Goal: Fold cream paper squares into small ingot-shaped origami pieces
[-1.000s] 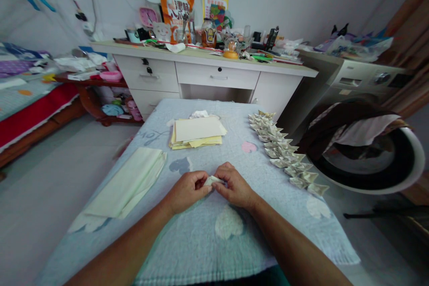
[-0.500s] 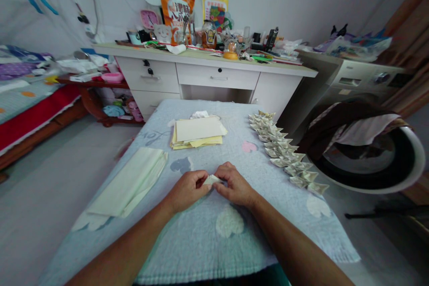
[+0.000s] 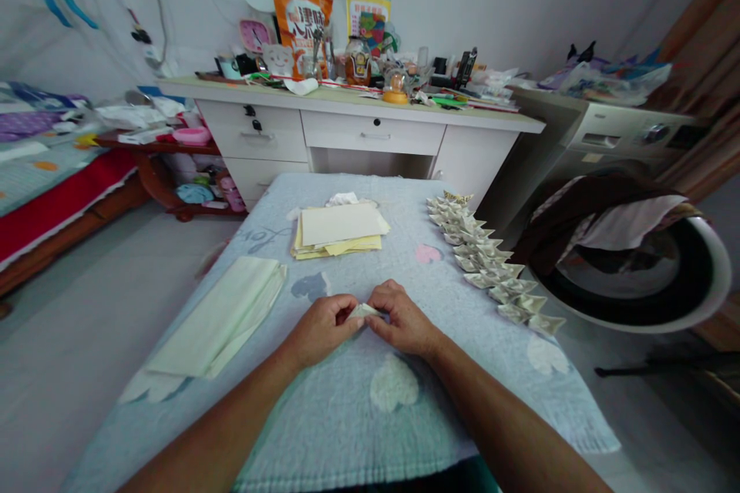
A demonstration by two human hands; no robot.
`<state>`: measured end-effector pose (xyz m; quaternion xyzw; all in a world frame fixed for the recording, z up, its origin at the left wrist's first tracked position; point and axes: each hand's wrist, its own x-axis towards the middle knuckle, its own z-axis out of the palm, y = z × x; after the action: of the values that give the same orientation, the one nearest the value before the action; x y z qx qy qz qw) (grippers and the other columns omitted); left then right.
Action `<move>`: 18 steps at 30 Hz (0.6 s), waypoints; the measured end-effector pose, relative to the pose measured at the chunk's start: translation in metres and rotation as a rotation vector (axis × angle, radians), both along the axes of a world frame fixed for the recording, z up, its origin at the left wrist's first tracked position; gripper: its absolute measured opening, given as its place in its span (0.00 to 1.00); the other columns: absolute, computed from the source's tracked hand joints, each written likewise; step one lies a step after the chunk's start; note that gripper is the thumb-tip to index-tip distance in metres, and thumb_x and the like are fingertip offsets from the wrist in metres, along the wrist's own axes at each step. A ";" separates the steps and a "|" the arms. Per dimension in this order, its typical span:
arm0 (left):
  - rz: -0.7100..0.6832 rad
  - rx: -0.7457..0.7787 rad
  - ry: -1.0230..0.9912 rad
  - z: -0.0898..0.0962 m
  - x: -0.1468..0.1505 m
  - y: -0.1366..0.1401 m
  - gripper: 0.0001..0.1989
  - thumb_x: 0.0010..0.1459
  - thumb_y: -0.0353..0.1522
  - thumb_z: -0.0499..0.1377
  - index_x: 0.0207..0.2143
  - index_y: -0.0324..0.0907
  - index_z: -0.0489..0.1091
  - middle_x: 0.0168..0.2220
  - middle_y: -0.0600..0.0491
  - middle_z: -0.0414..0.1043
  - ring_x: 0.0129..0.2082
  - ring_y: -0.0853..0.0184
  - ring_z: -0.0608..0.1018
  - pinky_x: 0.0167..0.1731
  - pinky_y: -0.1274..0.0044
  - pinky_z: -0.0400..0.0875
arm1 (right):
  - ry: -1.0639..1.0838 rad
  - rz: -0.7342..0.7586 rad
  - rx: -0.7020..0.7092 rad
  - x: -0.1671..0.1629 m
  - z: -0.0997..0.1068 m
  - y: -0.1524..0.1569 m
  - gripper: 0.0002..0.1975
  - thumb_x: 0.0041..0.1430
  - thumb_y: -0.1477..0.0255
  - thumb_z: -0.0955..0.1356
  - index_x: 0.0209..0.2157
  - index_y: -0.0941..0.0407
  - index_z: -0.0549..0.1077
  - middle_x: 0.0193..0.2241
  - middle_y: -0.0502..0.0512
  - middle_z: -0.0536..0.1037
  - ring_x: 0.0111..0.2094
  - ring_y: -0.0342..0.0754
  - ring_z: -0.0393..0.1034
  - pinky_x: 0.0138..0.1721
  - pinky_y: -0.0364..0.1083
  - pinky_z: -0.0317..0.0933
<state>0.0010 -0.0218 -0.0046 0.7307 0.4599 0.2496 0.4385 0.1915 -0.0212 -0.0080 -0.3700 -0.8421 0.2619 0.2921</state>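
The left hand (image 3: 327, 330) and right hand (image 3: 403, 321) pinch a small folded paper (image 3: 363, 310) between them, mid-surface (image 3: 301, 431); patterned cloth stretches from it to the near edge. Folded sheets (image 3: 223, 316) lie along the left edge, a paper stack (image 3: 341, 224) toward the far edge, paper boats (image 3: 491, 277) along the right. Beyond, clothes (image 3: 595, 216) drape from the washing machine's (image 3: 613, 123) open doorway.

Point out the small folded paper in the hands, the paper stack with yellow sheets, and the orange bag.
Small folded paper (image 3: 364, 310): head view, its exposed middle.
Paper stack (image 3: 341, 223): head view, middle of its pale top sheet.
Orange bag (image 3: 302, 21): head view, middle of its printed front.
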 end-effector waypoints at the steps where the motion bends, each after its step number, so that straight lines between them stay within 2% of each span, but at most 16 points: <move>1: -0.008 -0.009 0.001 -0.001 0.000 0.000 0.11 0.53 0.38 0.56 0.25 0.39 0.65 0.21 0.60 0.55 0.23 0.73 0.60 0.23 0.80 0.52 | -0.005 0.002 0.003 0.000 0.000 0.000 0.05 0.57 0.71 0.66 0.28 0.56 0.68 0.25 0.48 0.68 0.33 0.46 0.61 0.41 0.47 0.51; 18: -0.032 0.024 0.021 -0.007 -0.003 0.002 0.12 0.55 0.38 0.55 0.23 0.39 0.62 0.21 0.60 0.54 0.23 0.73 0.59 0.23 0.80 0.50 | 0.008 0.016 -0.021 0.000 -0.003 0.002 0.11 0.61 0.68 0.64 0.25 0.56 0.66 0.23 0.48 0.66 0.31 0.45 0.60 0.40 0.47 0.52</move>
<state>-0.0021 -0.0194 -0.0115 0.7459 0.4495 0.2404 0.4288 0.1917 -0.0190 -0.0113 -0.3650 -0.8411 0.2746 0.2895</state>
